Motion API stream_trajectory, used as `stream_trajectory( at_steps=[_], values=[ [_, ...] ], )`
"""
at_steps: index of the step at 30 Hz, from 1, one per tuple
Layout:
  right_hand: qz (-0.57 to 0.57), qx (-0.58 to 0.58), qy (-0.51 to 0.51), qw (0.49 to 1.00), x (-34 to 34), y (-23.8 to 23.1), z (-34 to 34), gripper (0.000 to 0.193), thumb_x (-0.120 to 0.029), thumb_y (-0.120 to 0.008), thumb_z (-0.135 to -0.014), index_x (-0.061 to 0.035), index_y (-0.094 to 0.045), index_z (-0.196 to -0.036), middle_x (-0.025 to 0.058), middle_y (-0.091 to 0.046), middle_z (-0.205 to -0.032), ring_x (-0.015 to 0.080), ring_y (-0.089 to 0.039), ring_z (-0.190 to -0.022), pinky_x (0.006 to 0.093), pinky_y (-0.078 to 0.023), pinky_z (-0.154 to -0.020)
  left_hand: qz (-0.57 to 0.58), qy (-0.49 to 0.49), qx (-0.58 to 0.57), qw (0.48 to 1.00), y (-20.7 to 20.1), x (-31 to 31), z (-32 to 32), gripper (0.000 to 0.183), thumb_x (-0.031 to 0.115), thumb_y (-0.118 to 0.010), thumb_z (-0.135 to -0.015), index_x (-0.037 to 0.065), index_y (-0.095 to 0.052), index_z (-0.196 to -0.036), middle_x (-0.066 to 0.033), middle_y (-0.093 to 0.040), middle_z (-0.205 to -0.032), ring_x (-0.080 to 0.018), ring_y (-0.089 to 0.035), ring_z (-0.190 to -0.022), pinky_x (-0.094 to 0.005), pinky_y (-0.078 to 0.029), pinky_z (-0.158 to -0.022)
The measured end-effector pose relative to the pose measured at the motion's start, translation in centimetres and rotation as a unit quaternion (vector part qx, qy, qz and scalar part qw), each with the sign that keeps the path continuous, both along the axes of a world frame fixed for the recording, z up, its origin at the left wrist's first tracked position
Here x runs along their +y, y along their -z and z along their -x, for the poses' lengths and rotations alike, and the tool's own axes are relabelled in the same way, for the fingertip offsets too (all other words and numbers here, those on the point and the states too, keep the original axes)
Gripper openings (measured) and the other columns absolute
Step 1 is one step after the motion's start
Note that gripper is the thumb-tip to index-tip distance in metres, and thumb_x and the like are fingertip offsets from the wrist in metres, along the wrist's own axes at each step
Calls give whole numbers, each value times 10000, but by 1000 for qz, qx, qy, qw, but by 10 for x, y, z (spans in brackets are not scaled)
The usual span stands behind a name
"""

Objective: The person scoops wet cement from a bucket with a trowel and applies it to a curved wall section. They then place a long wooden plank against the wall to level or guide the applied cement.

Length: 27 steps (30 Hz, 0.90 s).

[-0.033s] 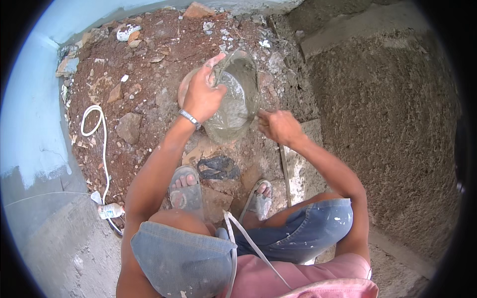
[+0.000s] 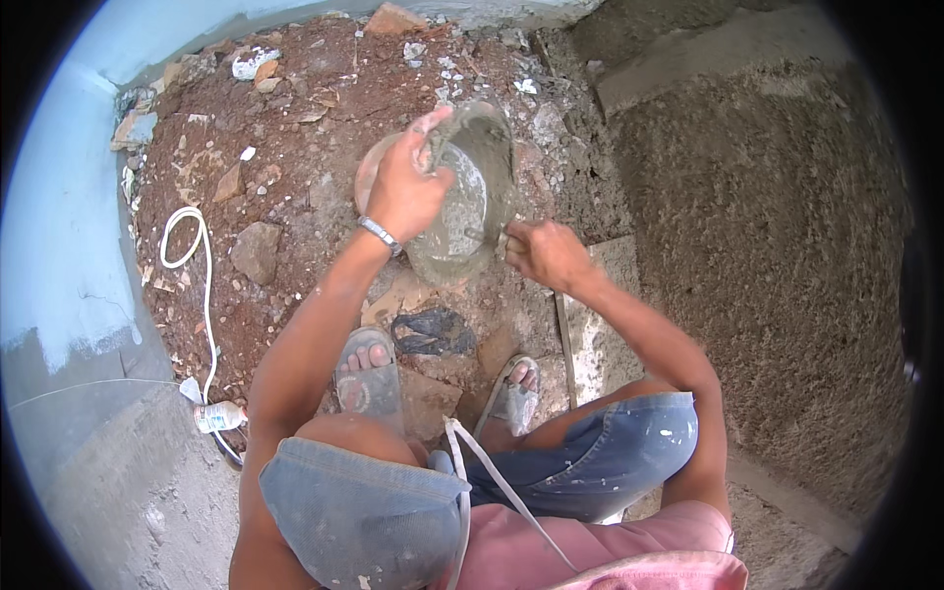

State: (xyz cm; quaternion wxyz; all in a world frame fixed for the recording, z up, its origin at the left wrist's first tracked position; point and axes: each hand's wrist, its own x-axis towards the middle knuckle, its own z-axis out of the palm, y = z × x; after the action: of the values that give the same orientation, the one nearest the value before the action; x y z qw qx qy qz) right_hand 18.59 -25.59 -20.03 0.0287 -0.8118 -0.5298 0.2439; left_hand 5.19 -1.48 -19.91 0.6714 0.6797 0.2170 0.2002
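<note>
Our left hand [image 2: 405,192] grips the rim of a bucket [image 2: 500,147] on the dirt [image 2: 305,216], wet grey mix [image 2: 447,216] inside — our right hand [image 2: 551,258] is curled at its other side, around what we cannot tell.

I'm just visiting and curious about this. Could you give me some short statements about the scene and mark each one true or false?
1. The left hand grips the rim of the bowl. True.
2. The bowl is clean and empty. False: it is smeared and holds a wet grey mixture.
3. The right hand is on the left side of the bowl. False: it is at the bowl's right side.
4. The person wears sandals. True.
5. The white cord lies to the left of the bowl. True.
6. A metal band is on the right wrist. False: the metal band is on the left wrist.
</note>
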Motion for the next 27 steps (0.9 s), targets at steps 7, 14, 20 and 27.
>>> stream_trajectory(
  at_steps=[7,14,20,27],
  values=[
    [-118,-32,83,989,-42,20,29,165,-194,-688,-919,-56,-636,-994,158,-687,-798,299,-690,-655,441,-601,-623,-66,29,28,997,-3,2,-3,678,30,-647,-842,168,-569,-1500,-128,-703,-1258,-199,-677,-1061,-329,-517,-959],
    [-18,-39,118,992,-26,15,27,238,-259,-640,-976,-45,-538,-989,203,-672,-865,391,-668,-697,520,-558,-644,42,10,-43,998,0,20,-6,601,41,-684,-921,-17,-525,-1497,-124,-618,-1434,-198,-550,-1347,-346,-350,-1200],
    [-112,-187,-45,975,2,-36,5,212,-199,-624,-995,-46,-618,-1141,116,-662,-891,235,-644,-714,399,-552,-550,36,-22,-33,999,-1,32,1,587,209,-729,-990,2,-530,-1502,-160,-593,-1461,-219,-494,-1408,-369,-327,-1217],
    [101,-443,-252,854,94,-86,-29,185,-118,-586,-1018,-14,-668,-1148,107,-646,-938,191,-641,-784,319,-572,-594,62,-30,17,997,1,46,-10,516,184,-685,-1021,17,-556,-1492,-152,-566,-1499,-227,-500,-1400,-346,-345,-1191]
  ],
)
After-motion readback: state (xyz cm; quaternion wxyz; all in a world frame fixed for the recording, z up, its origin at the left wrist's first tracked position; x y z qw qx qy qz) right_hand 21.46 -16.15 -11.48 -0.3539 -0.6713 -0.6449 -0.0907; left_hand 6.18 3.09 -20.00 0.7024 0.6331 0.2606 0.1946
